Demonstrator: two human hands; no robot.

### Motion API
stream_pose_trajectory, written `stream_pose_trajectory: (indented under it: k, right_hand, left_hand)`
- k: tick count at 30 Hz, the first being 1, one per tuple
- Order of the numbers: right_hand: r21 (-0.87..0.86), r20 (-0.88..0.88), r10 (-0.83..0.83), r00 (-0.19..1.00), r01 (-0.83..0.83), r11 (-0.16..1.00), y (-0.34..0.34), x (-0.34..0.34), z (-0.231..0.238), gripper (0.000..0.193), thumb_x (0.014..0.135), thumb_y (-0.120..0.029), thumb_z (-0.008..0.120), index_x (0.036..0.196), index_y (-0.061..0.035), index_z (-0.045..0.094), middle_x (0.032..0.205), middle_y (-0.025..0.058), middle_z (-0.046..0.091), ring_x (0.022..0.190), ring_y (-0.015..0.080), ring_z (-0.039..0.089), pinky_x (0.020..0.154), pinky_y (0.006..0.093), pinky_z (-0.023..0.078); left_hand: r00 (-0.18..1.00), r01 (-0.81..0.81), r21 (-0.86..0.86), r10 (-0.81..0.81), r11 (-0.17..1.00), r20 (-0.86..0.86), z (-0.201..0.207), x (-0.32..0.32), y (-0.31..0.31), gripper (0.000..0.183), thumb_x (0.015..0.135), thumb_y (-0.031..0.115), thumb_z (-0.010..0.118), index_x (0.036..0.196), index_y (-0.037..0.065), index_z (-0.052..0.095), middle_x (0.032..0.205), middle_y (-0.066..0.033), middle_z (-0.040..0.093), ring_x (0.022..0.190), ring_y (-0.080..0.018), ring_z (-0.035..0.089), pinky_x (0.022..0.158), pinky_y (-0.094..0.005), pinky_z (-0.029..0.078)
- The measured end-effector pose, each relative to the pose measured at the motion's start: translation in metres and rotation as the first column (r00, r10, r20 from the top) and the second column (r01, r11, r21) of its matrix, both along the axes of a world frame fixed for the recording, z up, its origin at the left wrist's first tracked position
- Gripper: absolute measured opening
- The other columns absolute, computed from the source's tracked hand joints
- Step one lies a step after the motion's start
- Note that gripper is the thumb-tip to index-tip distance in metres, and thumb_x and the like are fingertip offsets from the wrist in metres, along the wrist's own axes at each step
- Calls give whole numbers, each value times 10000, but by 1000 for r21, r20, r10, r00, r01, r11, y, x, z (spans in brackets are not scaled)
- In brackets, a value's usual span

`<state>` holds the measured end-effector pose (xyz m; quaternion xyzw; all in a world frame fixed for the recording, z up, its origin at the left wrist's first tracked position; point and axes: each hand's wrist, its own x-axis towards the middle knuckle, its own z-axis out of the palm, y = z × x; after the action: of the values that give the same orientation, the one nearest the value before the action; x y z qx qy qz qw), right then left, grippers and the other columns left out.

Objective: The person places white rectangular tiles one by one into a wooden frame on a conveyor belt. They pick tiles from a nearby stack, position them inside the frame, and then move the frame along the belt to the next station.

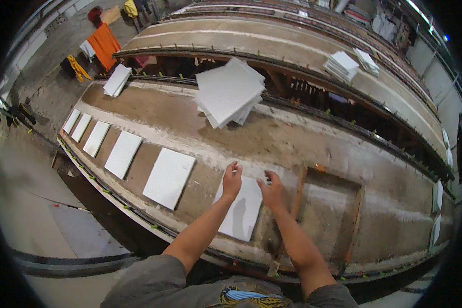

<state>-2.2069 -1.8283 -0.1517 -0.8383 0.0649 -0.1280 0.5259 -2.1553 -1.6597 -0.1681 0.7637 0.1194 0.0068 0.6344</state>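
On the long brown table in front of me lies a white rectangular panel (246, 205), with a shadow across it. Over its far left corner is my left hand (232, 182), fingers partly bent and the thumb apart. My right hand (272, 191) hovers around the far right corner, its fingers spread and curved. Neither hand visibly grips anything; whether the fingertips touch the panel is hard to make out. To the left, a similar white panel (169, 177) heads a row of several along the near edge.
A rectangular wooden frame (358, 215) lies right of my hands. Beyond them stands a fanned stack of white panels (230, 90); a smaller stack (118, 79) sits at the far left. Parallel long tables (272, 38) run behind, one bearing more white stacks (342, 65). Orange cloth (102, 46) hangs at the left.
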Motion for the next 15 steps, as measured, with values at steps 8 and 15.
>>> stream_pose_trajectory:
  k: [8, 15]
  right_hand:
    - [637, -298, 13, 954, 189, 748, 131, 234, 4, 420, 887, -255, 763, 1183, -33, 563, 1051, 71, 598, 927, 202, 607, 713, 364, 512]
    - [577, -509, -174, 843, 484, 658, 172, 318, -18, 455, 832, -205, 815, 1122, 31, 555, 1013, 144, 625, 872, 258, 628, 650, 387, 520]
  left_hand:
    - [991, -132, -358, 130, 925, -30, 2, 140, 79, 477, 1012, 315, 597, 1338, -31, 558, 1220, -122, 628, 1104, -199, 578, 962, -321, 430]
    - [985, -171, -391, 141, 905, -105, 8, 159, 98, 410, 1007, 297, 608, 1257, -28, 590, 1195, -135, 636, 1093, -191, 573, 969, -310, 430]
